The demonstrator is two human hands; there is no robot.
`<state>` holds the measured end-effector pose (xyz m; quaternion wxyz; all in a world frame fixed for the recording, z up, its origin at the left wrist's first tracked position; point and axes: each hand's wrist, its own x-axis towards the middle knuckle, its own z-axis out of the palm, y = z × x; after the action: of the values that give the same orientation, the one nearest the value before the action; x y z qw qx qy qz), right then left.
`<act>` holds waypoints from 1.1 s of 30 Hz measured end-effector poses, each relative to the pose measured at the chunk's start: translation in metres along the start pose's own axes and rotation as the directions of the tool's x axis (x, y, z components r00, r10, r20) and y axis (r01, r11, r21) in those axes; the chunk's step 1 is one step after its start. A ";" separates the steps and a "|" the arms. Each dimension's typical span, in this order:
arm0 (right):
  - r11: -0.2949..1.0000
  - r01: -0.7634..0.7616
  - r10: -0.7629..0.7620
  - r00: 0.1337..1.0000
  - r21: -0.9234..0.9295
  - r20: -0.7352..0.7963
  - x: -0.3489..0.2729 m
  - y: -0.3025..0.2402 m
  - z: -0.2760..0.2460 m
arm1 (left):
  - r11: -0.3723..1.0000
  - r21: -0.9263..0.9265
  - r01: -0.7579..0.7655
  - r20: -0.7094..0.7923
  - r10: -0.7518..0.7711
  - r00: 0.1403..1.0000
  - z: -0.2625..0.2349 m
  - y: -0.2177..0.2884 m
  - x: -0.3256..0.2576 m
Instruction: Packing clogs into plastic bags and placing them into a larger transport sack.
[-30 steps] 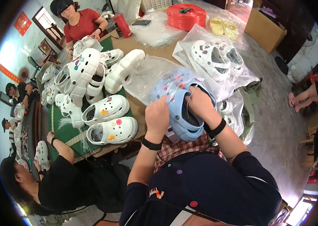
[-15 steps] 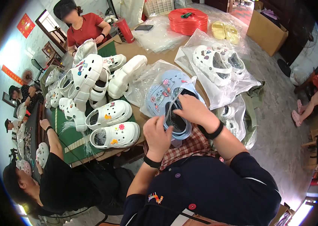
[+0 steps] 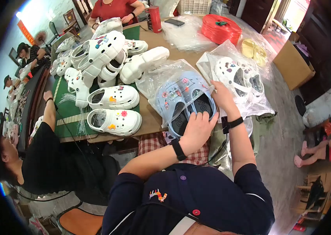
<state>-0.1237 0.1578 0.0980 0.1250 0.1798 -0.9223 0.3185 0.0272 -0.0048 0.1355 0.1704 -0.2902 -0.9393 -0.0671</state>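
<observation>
A pair of light blue clogs (image 3: 175, 92) with colourful charms and black insoles lies toe-away at the table's front edge, partly inside a clear plastic bag (image 3: 153, 80). My left hand (image 3: 196, 131) reaches across to the right clog's heel, fingers bent over its rim and the thumb to the right. At the right side of that clog, my right hand (image 3: 223, 96) is closed at the bag's edge; some of its fingertips are hidden. Just beyond it, white clogs (image 3: 234, 76) with charms sit in another clear bag.
White clogs (image 3: 114, 122) stand and pile up on the green mat (image 3: 69, 129) at left. A red twine roll (image 3: 221, 29), a phone (image 3: 174, 22) and yellow clogs (image 3: 254, 52) lie at the back. A co-worker in black (image 3: 55, 156) sits at my left; another in red (image 3: 114, 13) is opposite.
My hands have parted from the clogs' middle: the left moved right to the right clog's heel, the right to its outer side. The clogs' openings show more now. My view has shifted.
</observation>
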 end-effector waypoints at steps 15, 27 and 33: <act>0.961 -0.190 0.164 0.976 0.201 0.142 -0.110 -0.036 -0.026 | 0.989 0.025 0.148 -0.071 -0.146 0.987 0.008 -0.045 0.015; 0.879 0.033 0.287 0.760 0.476 -0.583 -0.148 -0.048 -0.043 | 0.793 -0.446 0.414 -0.013 -0.469 0.883 -0.046 -0.111 -0.087; 0.955 0.272 -0.281 0.957 0.120 0.069 -0.149 -0.120 0.021 | 0.751 -0.171 0.638 0.080 -0.634 0.769 0.031 -0.118 -0.086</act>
<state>0.0584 0.0942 0.0961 0.1185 0.3273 -0.8736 0.3400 0.0177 -0.1395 0.0722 0.1011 0.0309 -0.9726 -0.2068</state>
